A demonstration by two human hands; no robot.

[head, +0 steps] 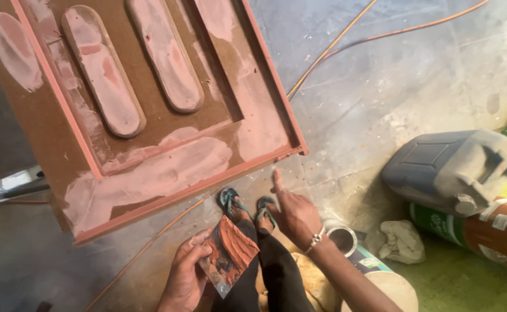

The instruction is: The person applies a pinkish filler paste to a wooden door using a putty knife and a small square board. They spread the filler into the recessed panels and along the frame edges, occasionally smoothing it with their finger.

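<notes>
Both hands sit at the bottom centre of the frame, w/ dark trouser legs (273, 271) running down between them. Left hand (185, 276), bottom centre-left, is pinched on a worn, rust-orange sheet of sandpaper (230, 253), thumb on top, fingers under; the sheet is crumpled and greyish at its lower corner. Right hand (295, 214), just right of it, is empty: index finger stretched out, pointing up toward the lower right corner of the board, other fingers curled in. Tip is near that corner, not touching as far as I can see. Pale bracelet (317, 238) on that wrist.

Upper left of the frame is filled by a big brown fibreboard door panel w/ reddish frame edges (149, 115), tilted, smeared w/ patches of pinkish filler; two raised rounded oblong mouldings lie in its sunken middle. Feet in teal flip-flops (246, 206) stand just below its lower edge, on grey dusty concrete floor (380, 86).

Orange cable (334, 43) runs across the floor at top centre-right. Right side: grey plastic jerrycan on its side (452, 170), green-and-brown tin (478, 228) under it, crumpled whitish rag (400, 241), and a small open round can (342, 238) just beside the right wrist.
</notes>
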